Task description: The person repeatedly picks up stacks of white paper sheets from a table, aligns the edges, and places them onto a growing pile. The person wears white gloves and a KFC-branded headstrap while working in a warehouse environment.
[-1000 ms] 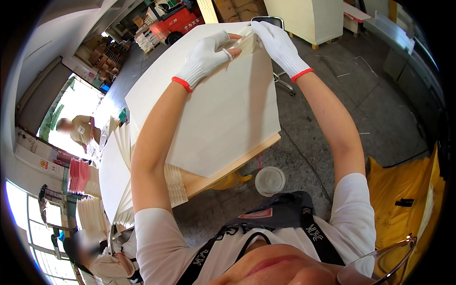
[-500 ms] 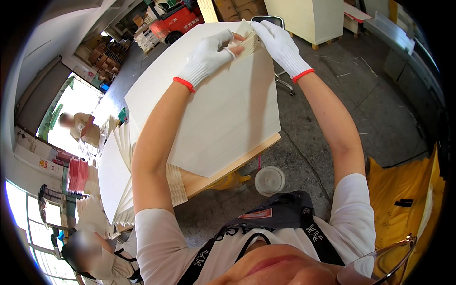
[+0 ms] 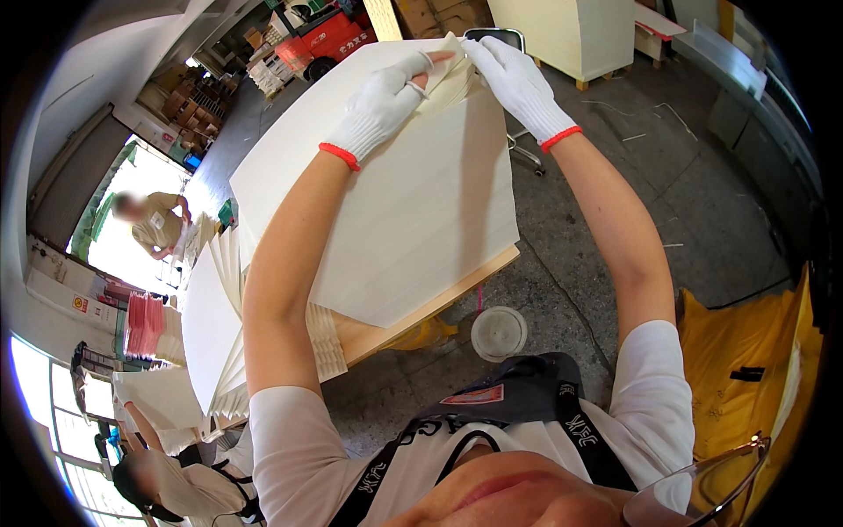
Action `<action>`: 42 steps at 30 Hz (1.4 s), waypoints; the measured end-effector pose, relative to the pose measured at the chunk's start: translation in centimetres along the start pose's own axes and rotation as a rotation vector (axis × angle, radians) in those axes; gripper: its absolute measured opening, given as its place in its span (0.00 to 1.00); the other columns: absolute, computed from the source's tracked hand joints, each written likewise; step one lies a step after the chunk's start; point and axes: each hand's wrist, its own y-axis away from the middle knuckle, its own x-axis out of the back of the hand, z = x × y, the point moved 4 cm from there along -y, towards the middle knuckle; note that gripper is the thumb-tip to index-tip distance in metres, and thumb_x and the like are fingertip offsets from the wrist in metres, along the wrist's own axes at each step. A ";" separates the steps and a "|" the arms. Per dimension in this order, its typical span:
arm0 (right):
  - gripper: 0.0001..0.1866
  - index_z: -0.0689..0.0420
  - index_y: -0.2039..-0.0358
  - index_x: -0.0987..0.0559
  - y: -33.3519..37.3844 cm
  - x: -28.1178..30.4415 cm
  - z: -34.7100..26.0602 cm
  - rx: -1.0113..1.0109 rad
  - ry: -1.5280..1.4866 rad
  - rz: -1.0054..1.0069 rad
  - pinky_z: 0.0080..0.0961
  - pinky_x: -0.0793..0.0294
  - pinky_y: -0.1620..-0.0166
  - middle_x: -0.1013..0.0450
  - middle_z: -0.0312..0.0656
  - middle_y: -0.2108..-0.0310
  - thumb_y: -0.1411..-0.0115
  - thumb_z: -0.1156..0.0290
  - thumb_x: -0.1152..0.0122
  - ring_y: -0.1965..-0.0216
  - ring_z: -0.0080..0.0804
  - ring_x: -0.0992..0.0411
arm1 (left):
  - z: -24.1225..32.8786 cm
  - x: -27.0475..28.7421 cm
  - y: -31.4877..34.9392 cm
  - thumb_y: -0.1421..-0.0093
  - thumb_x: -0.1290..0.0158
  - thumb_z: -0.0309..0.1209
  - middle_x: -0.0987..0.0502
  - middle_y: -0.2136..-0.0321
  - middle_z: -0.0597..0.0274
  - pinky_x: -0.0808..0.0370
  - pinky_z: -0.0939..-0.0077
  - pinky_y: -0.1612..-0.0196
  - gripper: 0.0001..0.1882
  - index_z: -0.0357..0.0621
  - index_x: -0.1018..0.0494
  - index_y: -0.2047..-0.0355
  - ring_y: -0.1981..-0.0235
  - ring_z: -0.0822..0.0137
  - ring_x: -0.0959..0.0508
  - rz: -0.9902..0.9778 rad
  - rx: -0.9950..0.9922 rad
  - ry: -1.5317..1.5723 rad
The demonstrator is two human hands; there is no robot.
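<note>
A large stack of cream paper sheets [image 3: 413, 202] lies on a wooden board [image 3: 421, 312] in front of me. Both my hands wear white gloves with red cuffs and reach to the stack's far corner. My left hand [image 3: 386, 101] pinches the lifted corner of the top sheets, fingers closed on them. My right hand [image 3: 518, 83] grips the same raised corner from the right side, where the sheets fan apart slightly.
A second fanned pile of sheets [image 3: 215, 334] sits to my left. A round white lid or cup [image 3: 499, 334] lies on the concrete floor. A red forklift [image 3: 329, 39] stands far back. One person [image 3: 154, 224] works at the left, another [image 3: 167, 479] at lower left. Yellow fabric [image 3: 746, 369] at right.
My hands have shifted slightly on the far corner, lifting and fanning the top sheets a little more. The stack itself has not moved.
</note>
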 end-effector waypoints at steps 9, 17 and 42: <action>0.30 0.60 0.60 0.24 -0.1 -0.2 0.4 -0.035 -0.017 -0.002 0.39 0.30 0.57 0.26 0.53 0.66 0.32 0.43 0.61 0.62 0.54 0.28 | 1.2 0.0 0.4 0.38 0.44 0.43 0.18 0.62 0.60 0.27 0.68 0.53 0.18 0.56 0.23 0.49 0.60 0.65 0.21 -0.093 0.208 -0.040; 0.32 0.61 0.60 0.24 0.1 -0.2 0.5 -0.052 -0.052 0.030 0.40 0.30 0.56 0.25 0.54 0.66 0.33 0.41 0.61 0.61 0.53 0.27 | 1.1 0.1 0.3 0.35 0.48 0.42 0.21 0.66 0.61 0.28 0.73 0.57 0.18 0.60 0.24 0.47 0.65 0.68 0.25 -0.093 0.168 -0.004; 0.31 0.58 0.63 0.24 -0.1 1.3 1.1 0.017 0.025 0.028 0.38 0.30 0.57 0.26 0.50 0.69 0.34 0.40 0.61 0.62 0.49 0.26 | 1.6 -0.4 0.6 0.45 0.44 0.36 0.18 0.64 0.55 0.23 0.62 0.57 0.25 0.63 0.27 0.44 0.63 0.56 0.18 -0.062 -0.011 -0.234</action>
